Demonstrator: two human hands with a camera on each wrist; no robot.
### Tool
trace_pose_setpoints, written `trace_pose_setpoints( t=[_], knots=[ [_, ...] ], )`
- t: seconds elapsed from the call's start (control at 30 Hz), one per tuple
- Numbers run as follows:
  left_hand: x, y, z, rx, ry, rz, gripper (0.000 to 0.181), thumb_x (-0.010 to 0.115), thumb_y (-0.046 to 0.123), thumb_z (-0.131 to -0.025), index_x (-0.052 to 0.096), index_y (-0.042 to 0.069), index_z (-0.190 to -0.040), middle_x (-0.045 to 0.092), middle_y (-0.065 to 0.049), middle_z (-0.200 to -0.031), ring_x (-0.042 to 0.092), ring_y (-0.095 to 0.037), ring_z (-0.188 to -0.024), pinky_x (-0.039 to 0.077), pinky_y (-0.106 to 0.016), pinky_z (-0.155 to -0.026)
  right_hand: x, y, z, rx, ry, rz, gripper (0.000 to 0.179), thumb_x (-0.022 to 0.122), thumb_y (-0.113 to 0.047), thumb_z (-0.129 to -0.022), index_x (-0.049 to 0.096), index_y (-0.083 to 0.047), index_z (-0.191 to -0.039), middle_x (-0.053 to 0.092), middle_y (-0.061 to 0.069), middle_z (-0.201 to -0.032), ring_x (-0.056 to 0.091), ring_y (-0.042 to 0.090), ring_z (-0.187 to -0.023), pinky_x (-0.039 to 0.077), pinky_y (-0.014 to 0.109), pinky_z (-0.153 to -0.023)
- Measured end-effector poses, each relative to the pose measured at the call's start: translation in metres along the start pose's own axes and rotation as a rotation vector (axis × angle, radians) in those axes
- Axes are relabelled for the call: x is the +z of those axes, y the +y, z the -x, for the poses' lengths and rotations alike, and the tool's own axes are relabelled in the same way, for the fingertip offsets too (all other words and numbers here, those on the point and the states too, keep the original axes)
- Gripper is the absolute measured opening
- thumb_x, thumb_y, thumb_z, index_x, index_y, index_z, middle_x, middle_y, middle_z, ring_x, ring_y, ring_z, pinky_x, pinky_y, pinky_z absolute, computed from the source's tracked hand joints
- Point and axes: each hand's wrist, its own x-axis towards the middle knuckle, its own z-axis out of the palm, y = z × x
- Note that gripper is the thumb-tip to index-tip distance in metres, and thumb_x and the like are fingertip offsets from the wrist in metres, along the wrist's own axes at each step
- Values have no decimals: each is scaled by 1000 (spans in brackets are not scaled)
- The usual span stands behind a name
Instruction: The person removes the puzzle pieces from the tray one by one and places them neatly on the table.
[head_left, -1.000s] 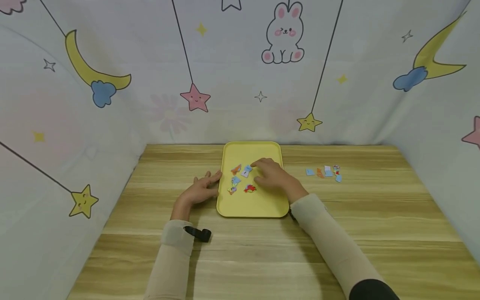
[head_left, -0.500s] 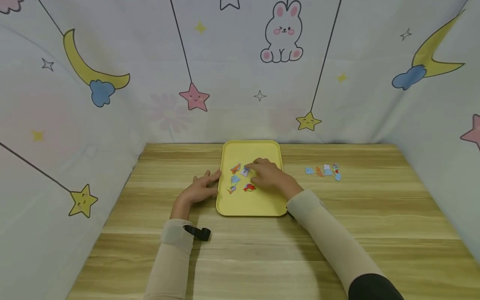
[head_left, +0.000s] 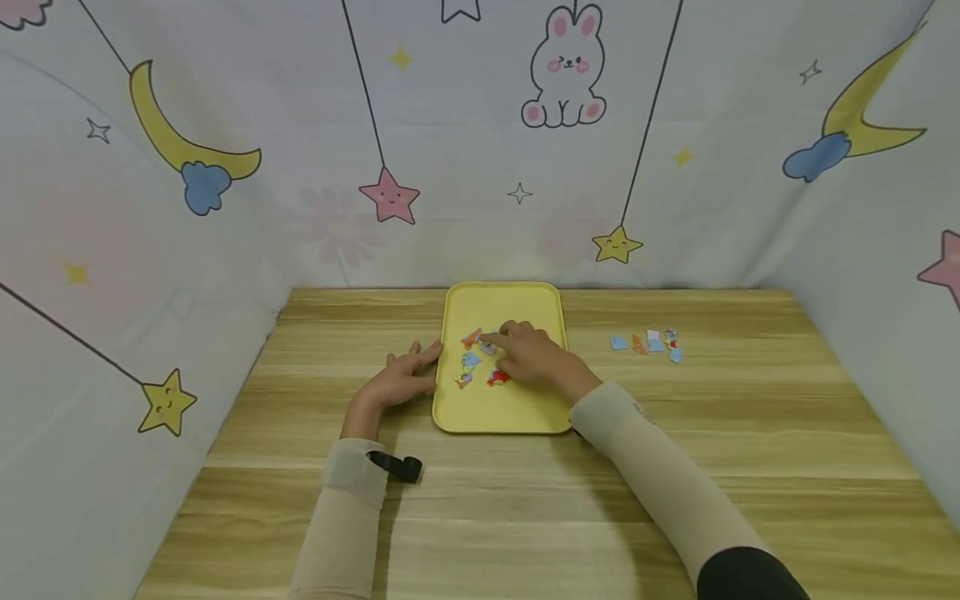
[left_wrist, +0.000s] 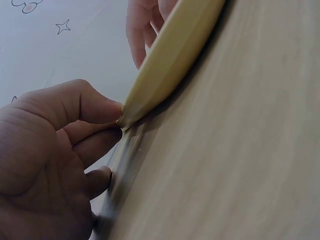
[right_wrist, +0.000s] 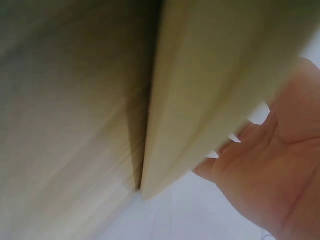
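A yellow tray [head_left: 502,408] lies on the wooden table, with several small printed puzzle pieces on it. My right hand [head_left: 534,354] is over the tray, index finger extended onto a grey-and-blue piece [head_left: 487,347] that it partly covers. Left of that fingertip is an orange piece [head_left: 471,338]; a light blue piece [head_left: 470,361] and a multicoloured piece [head_left: 463,380] lie nearer me. A red piece [head_left: 498,378] sits beside my right thumb. My left hand [head_left: 397,382] touches the tray's left edge with its fingertips, fingers spread. The right wrist view hides my right fingertips behind the tray wall.
Right of the tray, more pieces lie on the table: a blue one [head_left: 618,342], an orange one [head_left: 639,344], and a white-and-blue cluster [head_left: 655,341] beside other coloured bits. A printed cloth backdrop [head_left: 465,250] rises behind the table's far edge.
My right hand has moved a little left across the tray, and the piece under its index finger has shifted left toward the orange piece. My left hand has stayed at the tray's edge.
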Motion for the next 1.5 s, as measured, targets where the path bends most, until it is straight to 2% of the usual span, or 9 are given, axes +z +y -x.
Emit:
trace_pose_setpoints(
  t=[0.27, 0.53, 0.67, 0.87, 1.07, 1.37, 1.5],
  knots=[
    [0, 0, 0, -7, -3, -11, 74, 62, 10, -96, 33, 4, -164, 23, -11, -173, -2, -35, -162, -23, -60, -122, 1, -6, 2, -24, 16, 30, 43, 53, -27, -107, 61, -23, -150, 50, 16, -149, 48, 38, -135, 44, 59, -108],
    [-1, 0, 0, -2, -2, -9, 77, 63, 9, -94, 32, 5, -164, 23, -10, -173, -2, -35, -162, -24, -60, -122, -1, 0, 5, -66, 67, -39, 28, 60, -21, -108, 69, -16, -134, 58, 13, -138, 55, 33, -123, 48, 52, -103],
    [-1, 0, -2, 5, -2, -10, 77, 63, 10, -94, 32, 4, -164, 23, -11, -173, -3, -36, -162, -24, -62, -121, -1, 5, 7, -72, 85, -56, 25, 60, -19, -108, 70, -14, -131, 59, 12, -135, 57, 31, -120, 48, 51, -103],
    [-2, 0, -2, 5, -1, -14, 77, 63, 11, -94, 32, 4, -164, 23, -11, -173, -3, -37, -162, -23, -61, -121, 0, 8, 10, -55, 90, -127, 31, 56, -16, -110, 63, -13, -139, 56, 15, -138, 54, 33, -127, 45, 54, -110],
    [0, 1, 0, 0, -5, -13, 76, 63, 10, -95, 31, 3, -164, 23, -11, -173, -2, -37, -162, -23, -60, -122, -1, 14, 15, -22, 137, -223, 38, 54, -17, -111, 55, -8, -148, 53, 16, -143, 52, 32, -133, 45, 47, -114],
    [-1, 1, 1, 3, 3, -15, 79, 64, 11, -92, 33, 5, -164, 23, -11, -173, -2, -37, -162, -23, -60, -122, -4, 21, 22, -43, 192, -212, 48, 57, -18, -109, 46, -5, -154, 56, 18, -137, 55, 33, -125, 46, 48, -110],
    [-1, 0, 1, 1, 3, -6, 79, 64, 11, -92, 32, 5, -164, 23, -11, -173, -3, -36, -162, -24, -59, -122, -4, 22, 23, -41, 200, -221, 49, 58, -18, -109, 45, -4, -155, 54, 20, -142, 53, 35, -132, 44, 49, -114]
  ],
)
